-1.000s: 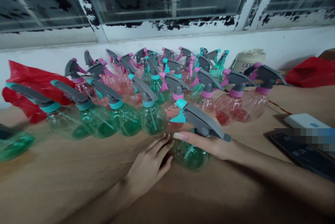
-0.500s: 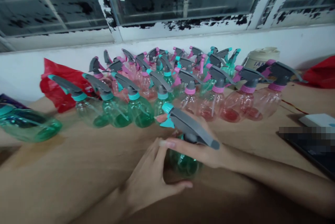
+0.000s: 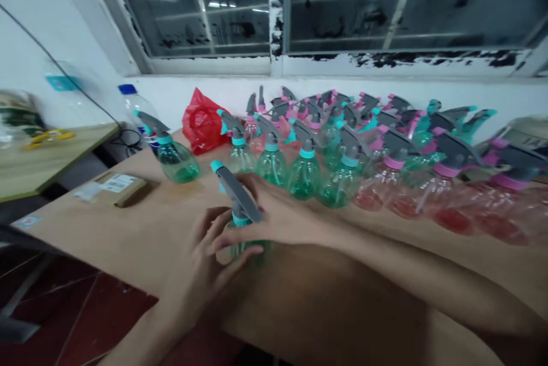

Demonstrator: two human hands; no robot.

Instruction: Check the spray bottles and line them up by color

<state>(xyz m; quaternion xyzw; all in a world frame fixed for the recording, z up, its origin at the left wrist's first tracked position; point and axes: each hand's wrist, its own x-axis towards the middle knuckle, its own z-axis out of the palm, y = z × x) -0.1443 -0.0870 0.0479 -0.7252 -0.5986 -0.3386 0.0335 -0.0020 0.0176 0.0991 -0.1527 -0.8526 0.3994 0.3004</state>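
Gripping: left hand and right hand, both round one teal-collared spray bottle
Spray bottle's body: mostly covered, kinda blurry

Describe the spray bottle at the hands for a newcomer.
Below the window, rows of bottles stand on the table. In front of them is a green spray bottle with a grey-and-turquoise head. Only this one has the left hand and right hand around it.

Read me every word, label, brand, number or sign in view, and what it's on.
"IA", on the pale container at right; the rest is unclear.
White label on the cardboard box: too blurred.
Sticker on the table corner: too small.
Turquoise label, far left: too blurred.
Blue-capped bottle: nothing legible.
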